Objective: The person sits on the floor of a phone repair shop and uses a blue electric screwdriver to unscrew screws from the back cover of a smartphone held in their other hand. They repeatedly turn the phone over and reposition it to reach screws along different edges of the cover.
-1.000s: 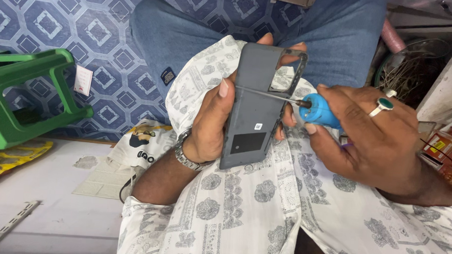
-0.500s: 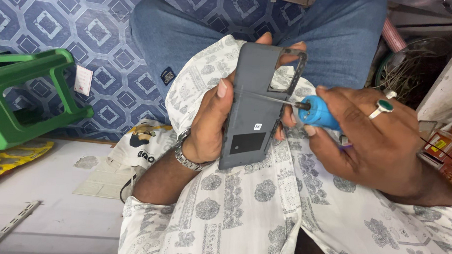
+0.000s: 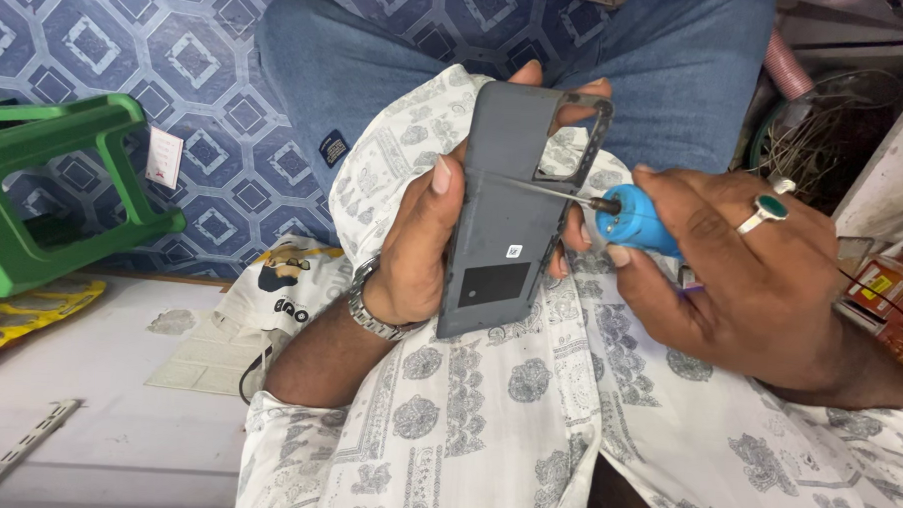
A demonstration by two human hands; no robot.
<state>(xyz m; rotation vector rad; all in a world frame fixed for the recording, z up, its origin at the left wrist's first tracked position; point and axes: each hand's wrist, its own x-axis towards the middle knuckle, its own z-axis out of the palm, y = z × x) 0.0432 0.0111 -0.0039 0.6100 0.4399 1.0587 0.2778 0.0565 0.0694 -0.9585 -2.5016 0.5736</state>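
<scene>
Seen from the head camera, the left hand [image 3: 422,243] is wrapped around a grey phone back cover [image 3: 508,206] held upright at the centre of the frame, thumb lying along its left edge and fingertips curling round the top and right edge. The right hand [image 3: 761,285], a green-stoned ring [image 3: 768,208] on one finger, is closed on a blue-handled screwdriver [image 3: 638,220] at centre right; its thin shaft reaches left across the cover, near the camera cut-out at the upper right corner of the cover. The cover looks light, thin and fairly stiff, likely to flex or crack if bent, so the edges appear the safest places to hold, as the left hand does. Both hands rest above a patterned white shirt [image 3: 526,407]. A green plastic stool [image 3: 53,190] stands at the left edge on blue patterned flooring [image 3: 178,54].
</scene>
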